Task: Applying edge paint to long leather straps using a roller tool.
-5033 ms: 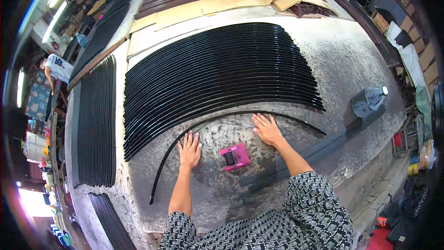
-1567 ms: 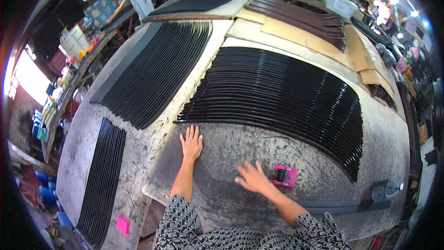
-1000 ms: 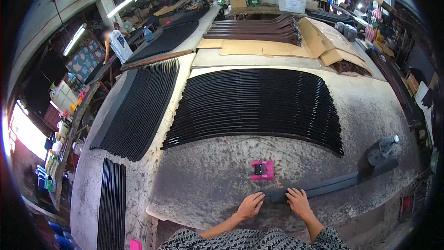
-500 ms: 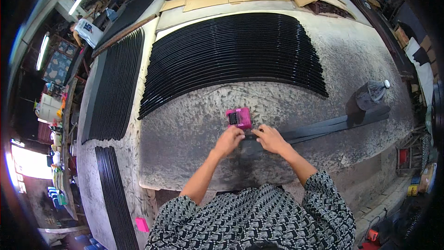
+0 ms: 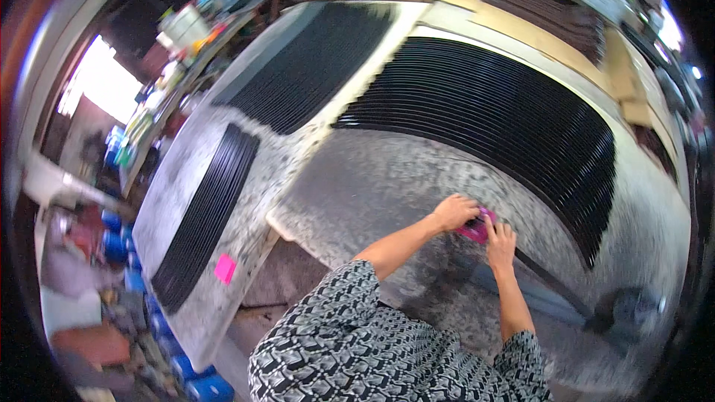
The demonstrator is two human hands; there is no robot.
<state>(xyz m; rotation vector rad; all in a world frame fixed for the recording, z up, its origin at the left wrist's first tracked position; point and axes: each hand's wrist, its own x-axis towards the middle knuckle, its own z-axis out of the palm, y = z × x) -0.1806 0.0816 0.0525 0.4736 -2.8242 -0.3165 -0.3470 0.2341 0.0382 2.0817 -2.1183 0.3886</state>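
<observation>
Both hands meet at a small pink block-like holder (image 5: 472, 235), which their fingers partly cover; something dark shows in it. My left hand (image 5: 453, 214) is closed at its upper left side, the fingertips bent down. What it pinches is hidden. At the holder's right edge my right hand (image 5: 502, 244) has closed fingers, with the index finger on the pink part. A thin black strip (image 5: 555, 283) runs from under that hand toward the lower right. Beside it on the table lie more flat, dark grey strips (image 5: 536, 299). The picture is slightly blurred.
A wide fan of glossy black strips (image 5: 499, 97) lies beyond my hands. More black strips (image 5: 313, 67) and a narrow bundle (image 5: 205, 216) lie left, near a pink piece (image 5: 226, 269). A dark bag-like container (image 5: 629, 314) stands right. The table edge (image 5: 279, 227) has a corner gap.
My view has swung left, so the table appears rotated. Both hands have come onto the pink holder from just in front of it. A single strip now lies apart from the other flat strips.
</observation>
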